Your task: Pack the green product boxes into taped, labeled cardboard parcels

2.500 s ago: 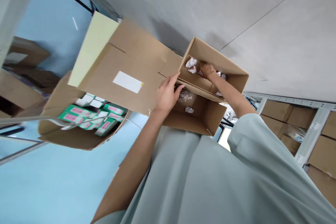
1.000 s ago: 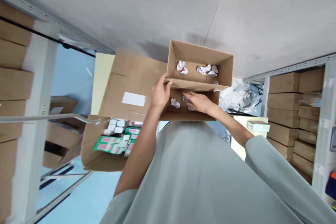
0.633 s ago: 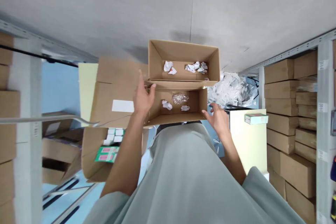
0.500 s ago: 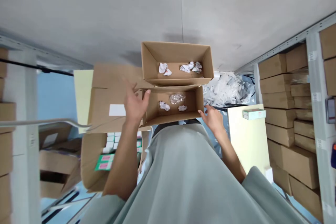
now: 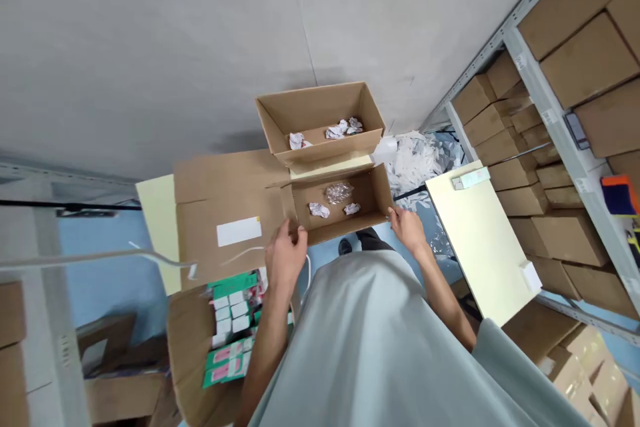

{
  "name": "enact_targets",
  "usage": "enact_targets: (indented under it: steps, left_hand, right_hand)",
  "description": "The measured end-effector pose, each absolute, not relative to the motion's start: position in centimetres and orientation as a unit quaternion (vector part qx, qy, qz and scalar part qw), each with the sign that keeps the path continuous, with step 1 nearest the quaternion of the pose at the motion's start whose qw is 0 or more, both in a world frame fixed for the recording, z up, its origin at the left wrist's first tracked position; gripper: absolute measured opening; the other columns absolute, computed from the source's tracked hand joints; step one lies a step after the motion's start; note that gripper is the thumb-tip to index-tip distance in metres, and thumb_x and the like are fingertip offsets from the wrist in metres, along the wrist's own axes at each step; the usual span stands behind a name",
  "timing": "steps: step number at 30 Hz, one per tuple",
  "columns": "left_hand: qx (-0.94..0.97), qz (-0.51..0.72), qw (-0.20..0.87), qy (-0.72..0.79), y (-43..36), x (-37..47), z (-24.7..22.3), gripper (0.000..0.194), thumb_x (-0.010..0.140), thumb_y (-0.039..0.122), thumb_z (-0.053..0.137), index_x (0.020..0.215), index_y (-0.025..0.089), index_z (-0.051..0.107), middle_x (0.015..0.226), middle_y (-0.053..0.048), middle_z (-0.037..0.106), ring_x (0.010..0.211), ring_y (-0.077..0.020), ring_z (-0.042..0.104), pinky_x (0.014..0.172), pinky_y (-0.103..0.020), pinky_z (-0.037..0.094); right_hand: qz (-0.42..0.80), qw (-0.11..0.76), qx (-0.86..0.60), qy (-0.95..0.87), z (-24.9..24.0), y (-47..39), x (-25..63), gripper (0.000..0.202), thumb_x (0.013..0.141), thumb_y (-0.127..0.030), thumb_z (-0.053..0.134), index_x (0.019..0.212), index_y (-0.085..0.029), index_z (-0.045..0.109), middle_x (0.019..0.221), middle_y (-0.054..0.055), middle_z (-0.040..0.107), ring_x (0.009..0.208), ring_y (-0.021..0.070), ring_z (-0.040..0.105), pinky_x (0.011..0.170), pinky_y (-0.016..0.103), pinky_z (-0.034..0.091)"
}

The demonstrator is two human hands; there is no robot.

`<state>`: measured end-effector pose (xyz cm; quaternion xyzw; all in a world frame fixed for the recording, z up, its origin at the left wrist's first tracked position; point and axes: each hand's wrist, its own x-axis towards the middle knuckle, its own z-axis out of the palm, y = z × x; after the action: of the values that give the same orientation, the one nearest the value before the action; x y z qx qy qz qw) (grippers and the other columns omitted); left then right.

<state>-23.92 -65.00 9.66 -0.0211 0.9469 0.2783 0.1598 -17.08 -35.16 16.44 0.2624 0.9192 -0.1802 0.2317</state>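
Observation:
An open cardboard box (image 5: 340,230) is directly in front of me, with two crumpled bits of white paper (image 5: 319,210) and a wad of clear plastic wrap (image 5: 339,193) on its bottom. My left hand (image 5: 286,257) is closed at its front left corner, thumb up along the edge. At the front right corner, my right hand (image 5: 407,230) pinches the cardboard wall. Behind stands a second open cardboard box (image 5: 330,150), with crumpled paper inside. A strip of pale tabletop (image 5: 333,165) shows between the two boxes.
On the left lies a flattened cardboard piece (image 5: 200,233) with a white label. Below it, a large carton (image 5: 187,347) holds several small green and white boxes. A small box (image 5: 471,178) sits on the pale board (image 5: 475,247) at right. Shredded paper (image 5: 423,160) and carton-filled shelves (image 5: 530,90) lie beyond.
My left hand has come down from above the flattened cardboard to the near box's corner. That box has shifted away from the rear one, opening a gap. My view has turned.

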Motion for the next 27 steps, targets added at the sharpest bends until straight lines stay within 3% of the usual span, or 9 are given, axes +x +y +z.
enact_targets:
  steps: [5,8,16,22,27]
  left_hand:
    - [0.037,0.200,0.201,0.958,-63.9,-23.3,10.7,0.049,0.099,0.025,0.049,0.143,0.016,0.069,0.117,-0.023,0.082,0.107,-0.0418,0.079,0.094,-0.050,0.060]
    - [0.097,0.166,0.258,0.947,-60.9,-23.1,11.3,0.045,0.100,0.023,0.048,0.135,0.014,0.074,0.102,-0.023,0.083,0.101,-0.0436,0.080,0.089,-0.049,0.060]
    - [0.302,0.193,0.279,0.891,-46.3,-16.4,15.0,0.057,0.104,0.017,0.046,0.158,0.012,0.062,0.117,-0.018,0.085,0.111,-0.0358,0.081,0.097,-0.040,0.058]
    - [0.393,0.209,0.289,0.847,-35.5,-9.5,15.8,0.063,0.107,0.014,0.044,0.170,0.017,0.050,0.130,-0.016,0.082,0.116,-0.0330,0.080,0.096,-0.037,0.058]
    - [0.414,0.203,0.299,0.835,-26.7,-4.9,15.2,0.066,0.107,0.012,0.045,0.172,0.023,0.047,0.140,-0.012,0.080,0.126,-0.0305,0.077,0.104,-0.036,0.057]
  right_hand:
    - [-0.318,0.142,0.347,0.871,17.5,-35.5,-8.6,0.053,0.120,-0.049,0.034,0.101,-0.023,0.076,0.100,0.009,0.088,0.085,0.0249,0.086,0.081,0.029,0.059]
    - [-0.325,0.097,0.412,0.846,18.2,-34.2,-3.5,0.065,0.117,-0.063,0.029,0.097,-0.023,0.075,0.097,0.011,0.088,0.084,0.0271,0.086,0.080,0.033,0.061]
    - [-0.246,-0.018,0.589,0.769,19.0,-27.2,10.4,0.081,0.107,-0.083,0.026,0.091,-0.021,0.074,0.086,0.019,0.085,0.083,0.0319,0.082,0.084,0.039,0.061]
    - [-0.319,-0.105,0.677,0.655,17.6,-21.8,20.3,0.080,0.096,-0.095,0.036,0.094,-0.022,0.069,0.079,0.015,0.082,0.078,0.0327,0.083,0.072,0.039,0.064]
    - [-0.377,-0.121,0.693,0.603,15.7,-17.3,26.3,0.078,0.089,-0.098,0.044,0.089,-0.023,0.066,0.083,0.015,0.083,0.077,0.0333,0.084,0.068,0.039,0.065]
